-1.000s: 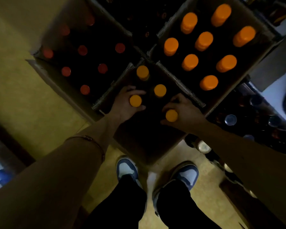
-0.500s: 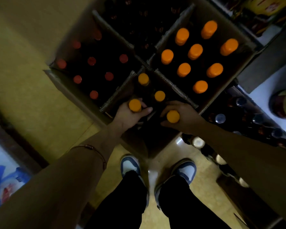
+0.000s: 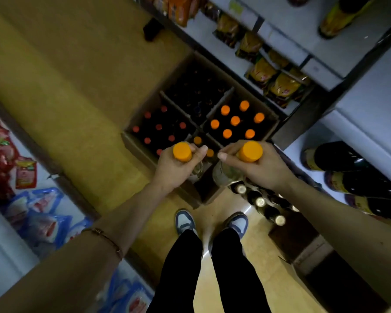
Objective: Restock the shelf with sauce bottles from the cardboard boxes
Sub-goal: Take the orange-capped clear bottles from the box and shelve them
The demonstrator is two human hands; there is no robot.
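Observation:
My left hand (image 3: 175, 168) grips an orange-capped sauce bottle (image 3: 182, 151) by its neck, lifted high above the floor. My right hand (image 3: 257, 169) grips a second orange-capped bottle (image 3: 250, 151) the same way, beside the first. Below them lie open cardboard boxes (image 3: 131, 141) on the floor. The near box holds two orange-capped bottles (image 3: 197, 140). A box at the right (image 3: 273, 123) holds several orange-capped bottles (image 3: 235, 120). The left box holds several red-capped bottles (image 3: 159, 127). The white shelf (image 3: 357, 123) stands at the right.
Dark large bottles (image 3: 339, 157) lie on the right shelf, and small dark bottles (image 3: 260, 202) stand on the floor by my right shoe. Yellow snack packets (image 3: 280, 84) fill a shelf beyond the boxes. Red and blue packets (image 3: 38, 213) lie on the left shelf. My shoes (image 3: 185, 222) stand on the yellow floor.
Both hands have lifted their orange-capped bottles up out of the near box. The view has risen and pulled back, so the shelves on both sides show.

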